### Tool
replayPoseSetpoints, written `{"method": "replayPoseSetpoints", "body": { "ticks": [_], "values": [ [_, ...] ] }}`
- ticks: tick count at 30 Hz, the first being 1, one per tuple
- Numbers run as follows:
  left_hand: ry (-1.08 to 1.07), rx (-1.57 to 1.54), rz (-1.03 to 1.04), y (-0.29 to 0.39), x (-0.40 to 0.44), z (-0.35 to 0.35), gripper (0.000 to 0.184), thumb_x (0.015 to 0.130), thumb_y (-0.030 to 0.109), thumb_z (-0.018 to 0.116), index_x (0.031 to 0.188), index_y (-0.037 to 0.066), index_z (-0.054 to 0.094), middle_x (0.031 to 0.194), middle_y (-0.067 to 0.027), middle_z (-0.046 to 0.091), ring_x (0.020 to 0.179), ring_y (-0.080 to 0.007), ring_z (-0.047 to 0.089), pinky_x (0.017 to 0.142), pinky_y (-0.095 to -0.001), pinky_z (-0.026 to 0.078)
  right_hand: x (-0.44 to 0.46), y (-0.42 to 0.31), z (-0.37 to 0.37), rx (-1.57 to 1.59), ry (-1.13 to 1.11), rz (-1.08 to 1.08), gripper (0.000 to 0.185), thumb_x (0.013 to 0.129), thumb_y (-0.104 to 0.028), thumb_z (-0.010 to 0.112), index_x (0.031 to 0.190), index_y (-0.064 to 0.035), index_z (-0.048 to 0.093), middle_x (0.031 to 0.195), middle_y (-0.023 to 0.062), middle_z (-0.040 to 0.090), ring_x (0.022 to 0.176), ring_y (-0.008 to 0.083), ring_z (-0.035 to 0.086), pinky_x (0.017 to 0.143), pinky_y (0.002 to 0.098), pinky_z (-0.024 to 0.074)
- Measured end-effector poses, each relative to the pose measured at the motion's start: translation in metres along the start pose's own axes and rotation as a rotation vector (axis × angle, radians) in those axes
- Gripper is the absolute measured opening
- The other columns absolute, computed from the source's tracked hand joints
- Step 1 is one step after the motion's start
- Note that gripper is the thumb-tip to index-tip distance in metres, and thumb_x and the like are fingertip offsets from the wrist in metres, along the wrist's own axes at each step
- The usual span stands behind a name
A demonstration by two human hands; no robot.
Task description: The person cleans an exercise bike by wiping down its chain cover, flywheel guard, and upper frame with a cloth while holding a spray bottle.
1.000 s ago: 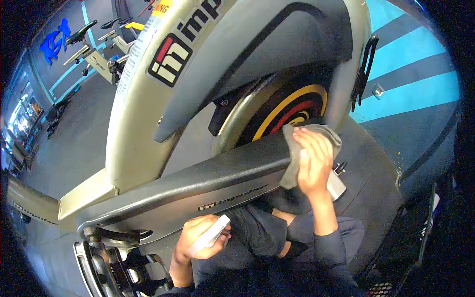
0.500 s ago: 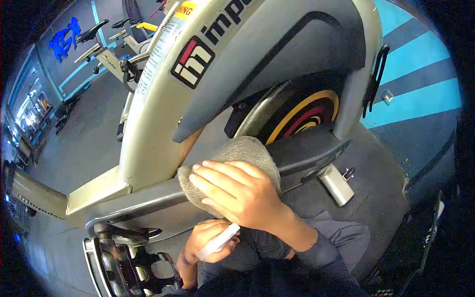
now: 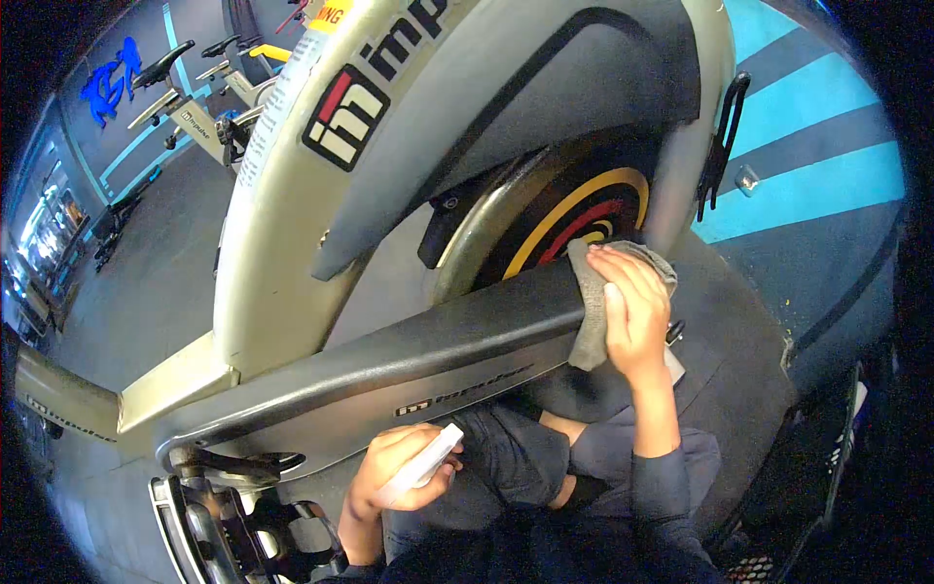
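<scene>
My right hand (image 3: 637,316) presses a grey-brown cloth (image 3: 590,326) onto the far right end of the long black cover (image 3: 438,336) of an exercise bike. Its fingers lie over the cloth, which drapes down the cover's near side. Lower and to the left, my left hand (image 3: 409,469) is closed around a white plastic object (image 3: 428,459), held above my lap. Most of that object hides in the palm, so its kind does not show. Just behind the cloth stands the bike's flywheel (image 3: 584,219), with yellow and red rings.
A black pedal (image 3: 282,540) juts out at the lower left, close to my left forearm. The pale bike frame (image 3: 268,224) rises in front of me. More exercise bikes (image 3: 185,112) stand at the back left. A blue-striped wall (image 3: 808,127) is at the right.
My right hand has slid the cloth rightward along the cover, from its middle to the end by the flywheel. My left hand keeps its hold on the white object. The view has shifted slightly.
</scene>
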State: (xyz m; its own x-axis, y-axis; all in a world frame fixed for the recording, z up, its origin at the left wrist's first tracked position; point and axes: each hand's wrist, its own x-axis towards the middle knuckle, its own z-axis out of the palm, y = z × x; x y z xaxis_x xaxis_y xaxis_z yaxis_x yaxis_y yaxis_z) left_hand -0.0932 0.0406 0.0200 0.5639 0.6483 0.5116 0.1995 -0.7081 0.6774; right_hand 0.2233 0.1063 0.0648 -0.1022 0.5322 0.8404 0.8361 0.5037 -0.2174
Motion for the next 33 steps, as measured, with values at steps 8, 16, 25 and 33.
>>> {"method": "replayPoseSetpoints", "body": {
  "ticks": [8, 16, 25, 33],
  "values": [
    [-0.006, 0.036, -0.018, 0.003, 0.006, 0.003, 0.024, 0.072, 0.001, 0.067, 0.096, 0.000, 0.065, 0.081, -0.0088, 0.069, 0.070, -0.0226, 0.070, 0.067, -0.0324, 0.057, 0.009, -0.091, 0.027, 0.069, -0.083, -0.216, 0.036, 0.086, -0.025, 0.058, 0.114, -0.0030, 0.065, 0.117, 0.0117, 0.065, 0.111, 0.0258, 0.061, 0.094, 0.0427, 0.0455],
    [0.010, 0.040, -0.002, 0.004, 0.004, 0.001, 0.023, 0.074, 0.001, 0.066, 0.096, 0.000, 0.065, 0.080, -0.0076, 0.069, 0.070, -0.0233, 0.069, 0.067, -0.0331, 0.056, 0.015, -0.118, 0.043, 0.249, -0.083, -0.253, 0.043, 0.082, -0.029, 0.065, 0.117, -0.0048, 0.064, 0.120, 0.0084, 0.065, 0.111, 0.0233, 0.062, 0.093, 0.0383, 0.0471],
    [-0.003, 0.026, -0.023, 0.004, 0.006, 0.004, 0.022, 0.074, 0.001, 0.067, 0.096, 0.000, 0.065, 0.082, -0.0082, 0.069, 0.070, -0.0225, 0.070, 0.067, -0.0322, 0.056, 0.006, -0.023, 0.005, -0.014, -0.124, -0.175, 0.043, 0.089, -0.037, 0.058, 0.118, -0.0070, 0.065, 0.119, 0.0104, 0.066, 0.111, 0.0261, 0.062, 0.090, 0.0409, 0.0474],
    [0.001, 0.037, 0.002, 0.000, 0.003, 0.005, 0.026, 0.072, 0.001, 0.068, 0.098, 0.000, 0.066, 0.086, -0.0092, 0.070, 0.074, -0.0238, 0.070, 0.070, -0.0330, 0.056, 0.007, -0.018, -0.004, -0.016, -0.124, -0.031, 0.040, 0.089, -0.034, 0.057, 0.114, -0.0055, 0.067, 0.120, 0.0112, 0.066, 0.116, 0.0279, 0.059, 0.099, 0.0426, 0.0424]
  ]
}}
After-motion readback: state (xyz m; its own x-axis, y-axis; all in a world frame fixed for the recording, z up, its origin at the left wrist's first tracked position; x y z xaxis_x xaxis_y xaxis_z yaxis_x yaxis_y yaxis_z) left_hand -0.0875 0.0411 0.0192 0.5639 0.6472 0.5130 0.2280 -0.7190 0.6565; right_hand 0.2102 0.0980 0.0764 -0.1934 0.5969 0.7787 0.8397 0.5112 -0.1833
